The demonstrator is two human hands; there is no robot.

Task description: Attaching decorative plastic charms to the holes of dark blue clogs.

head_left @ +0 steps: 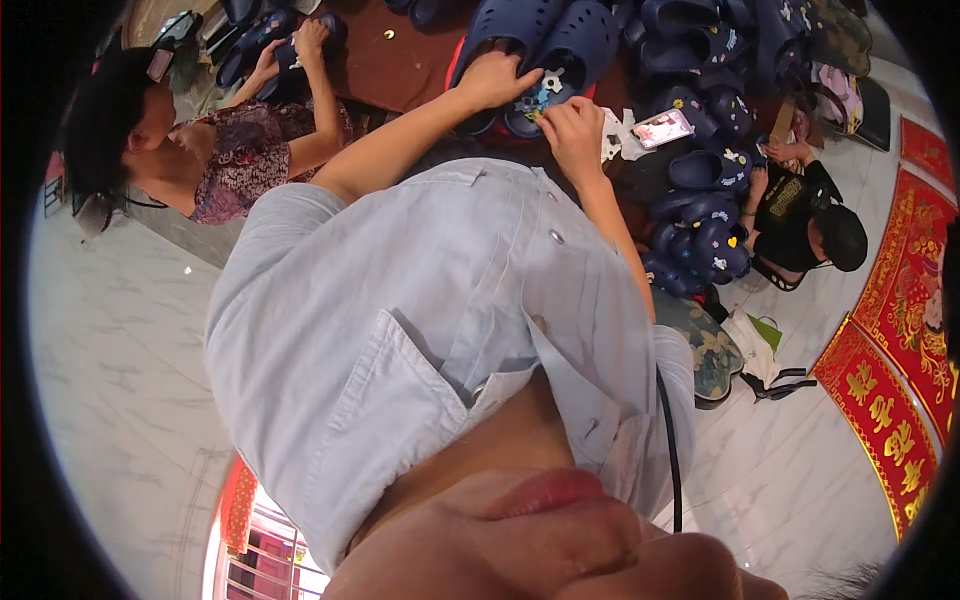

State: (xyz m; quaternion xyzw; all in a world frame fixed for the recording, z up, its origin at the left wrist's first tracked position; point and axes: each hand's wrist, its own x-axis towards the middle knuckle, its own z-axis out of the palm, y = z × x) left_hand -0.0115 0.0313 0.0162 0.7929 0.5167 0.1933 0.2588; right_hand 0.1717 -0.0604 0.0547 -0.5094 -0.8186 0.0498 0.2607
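Observation:
A pair of navy perforated clogs stands in front of me at the top of the view. My left hand reaches into the pair, its thumb pointing right and its other fingers partly hidden by the clogs. Colourful shoe charms, white, blue and yellow-green, cluster at the near part of the right clog. Beside them, my right hand has its fingertips pinched together at a small yellow charm by the clog's near edge. A red edge shows around the pair.
Many navy clogs decorated with charms pile up on the right, near a lit phone and white scraps. A person at left handles dark clogs; another in black sits at right. The tabletop is reddish brown.

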